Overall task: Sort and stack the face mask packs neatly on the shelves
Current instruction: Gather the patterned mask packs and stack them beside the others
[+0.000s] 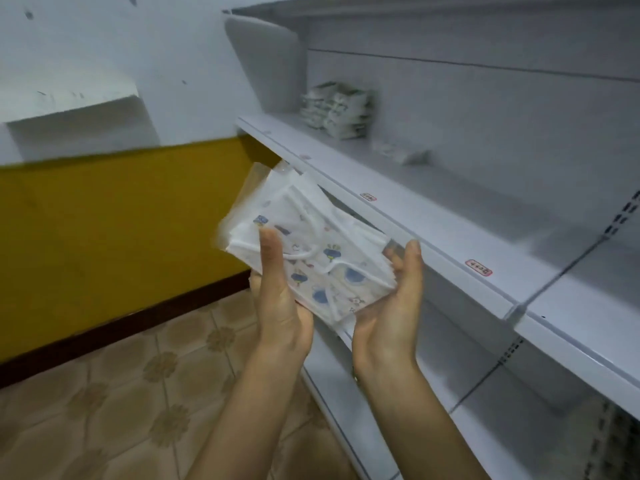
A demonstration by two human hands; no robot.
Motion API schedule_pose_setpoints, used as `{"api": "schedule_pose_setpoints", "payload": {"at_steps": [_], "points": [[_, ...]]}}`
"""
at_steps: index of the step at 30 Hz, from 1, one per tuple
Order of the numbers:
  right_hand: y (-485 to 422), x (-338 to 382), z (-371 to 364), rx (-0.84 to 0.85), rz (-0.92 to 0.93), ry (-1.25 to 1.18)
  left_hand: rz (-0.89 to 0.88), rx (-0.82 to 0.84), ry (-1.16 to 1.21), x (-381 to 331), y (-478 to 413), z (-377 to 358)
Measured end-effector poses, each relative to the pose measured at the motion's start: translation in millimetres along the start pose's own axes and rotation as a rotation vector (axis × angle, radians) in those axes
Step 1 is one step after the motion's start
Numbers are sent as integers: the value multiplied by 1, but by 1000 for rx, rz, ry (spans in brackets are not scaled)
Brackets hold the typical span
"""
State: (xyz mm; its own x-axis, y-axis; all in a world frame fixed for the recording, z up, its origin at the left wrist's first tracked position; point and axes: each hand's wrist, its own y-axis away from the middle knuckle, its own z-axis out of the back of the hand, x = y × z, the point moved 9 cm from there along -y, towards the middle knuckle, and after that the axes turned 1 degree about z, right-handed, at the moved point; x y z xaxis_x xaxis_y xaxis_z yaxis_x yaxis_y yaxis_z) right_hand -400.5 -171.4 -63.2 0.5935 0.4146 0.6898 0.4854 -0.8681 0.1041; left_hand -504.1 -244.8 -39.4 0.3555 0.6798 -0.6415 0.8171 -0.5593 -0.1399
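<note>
Mask packs held below and in front of the shelf edge.

The face mask packs (311,254) are clasped between the left hand (277,289) and right hand (394,299), long axis slanting up-left; the shelf (433,216) and stacked packs (337,109) lie above-right, nearer the right hand.

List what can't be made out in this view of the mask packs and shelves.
- Stacked packs at the shelf's back: print and count, too blurred, head view.
- Low pack beside them: blurred.
- Red shelf labels: text too small.
- Held mask pack: underside hidden; left hand and right hand cover its lower corners.
- Bottom shelf: cut off by the frame edge.
</note>
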Motion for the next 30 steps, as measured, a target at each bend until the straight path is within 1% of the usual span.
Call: {"api": "schedule_pose_setpoints", "payload": {"at_steps": [4, 7, 11, 13, 15, 18, 20, 22, 24, 27, 29, 30], "points": [[-61, -25, -21, -28, -79, 15, -56, -20, -104, 3, -55, 7], [-105, -39, -43, -48, -135, -76, -63, -6, -115, 7, -105, 0], [-160, -27, -72, 41, -127, -185, -77, 64, -182, 12, -163, -23], [-185, -22, -81, 68, -170, -209, -81, 75, -217, 17, -184, -30], [-207, -24, -82, 38, -206, -209, -86, 77, -237, 23, -202, -34], [-235, -29, -67, -81, -185, -191, -32, 134, -247, 41, -229, -44], [-256, -26, -57, -136, -125, -179, 39, 181, -254, 60, -249, -52], [-275, -19, -51, -147, -44, -183, 125, 184, -225, 81, -267, -56], [-293, -12, -48, -135, 46, -131, 231, 187, -107, 104, -288, -59], [-312, 7, -56, -102, 268, 43, 353, 245, 82, 133, -332, -66], [-324, 26, -64, -99, 472, 214, 436, 331, 141, 155, -358, -80], [-331, 34, -67, -126, 537, 289, 480, 367, 148, 165, -370, -88]]}}
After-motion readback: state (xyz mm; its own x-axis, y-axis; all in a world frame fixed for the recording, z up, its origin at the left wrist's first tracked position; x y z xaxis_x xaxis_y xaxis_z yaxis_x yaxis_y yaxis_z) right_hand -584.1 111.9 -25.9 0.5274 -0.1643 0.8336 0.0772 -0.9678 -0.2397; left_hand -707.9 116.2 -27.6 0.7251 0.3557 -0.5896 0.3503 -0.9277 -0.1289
